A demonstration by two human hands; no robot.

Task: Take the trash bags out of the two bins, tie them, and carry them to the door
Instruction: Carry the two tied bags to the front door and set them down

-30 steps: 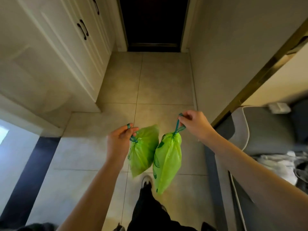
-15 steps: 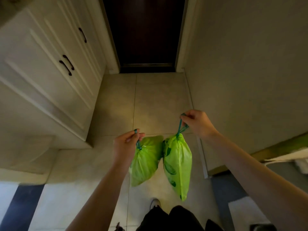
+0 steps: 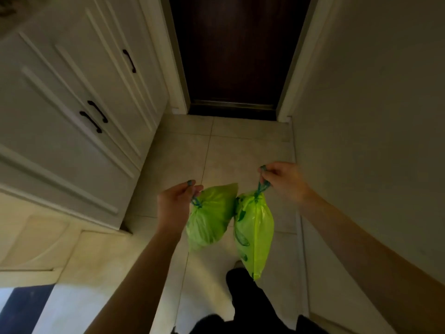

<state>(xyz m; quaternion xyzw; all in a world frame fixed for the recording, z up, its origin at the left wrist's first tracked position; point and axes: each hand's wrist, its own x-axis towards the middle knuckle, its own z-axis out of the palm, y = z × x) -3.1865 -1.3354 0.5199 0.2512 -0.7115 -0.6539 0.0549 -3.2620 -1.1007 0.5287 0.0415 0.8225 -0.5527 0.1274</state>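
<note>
Right now my left hand [image 3: 174, 206] pinches the blue drawstring of the rounder green bag [image 3: 209, 218], fingers curled tight on the cord just above its knot, and my right hand [image 3: 285, 183] does the same with the longer green bag [image 3: 252, 233], its cord looped over my fingertips. Both hands are fully closed on string, not on plastic — I judge that keeps the thin film from tearing and lets the weight hang straight down. The bags dangle side by side between my forearms, touching or nearly so, well clear of the tiled floor [image 3: 240, 150]. I hold them out in front, away from my dark trouser leg [image 3: 245, 297], probably so they don't brush my clothes. Both look cinched shut, so the tying seems done and only the carrying is left. Ahead stands the dark door [image 3: 236, 51], closed as far as I can tell, with white cabinets [image 3: 72, 104] on my left and a plain wall [image 3: 373, 116] on my right — a narrow passage, so I keep the bags close together.
</note>
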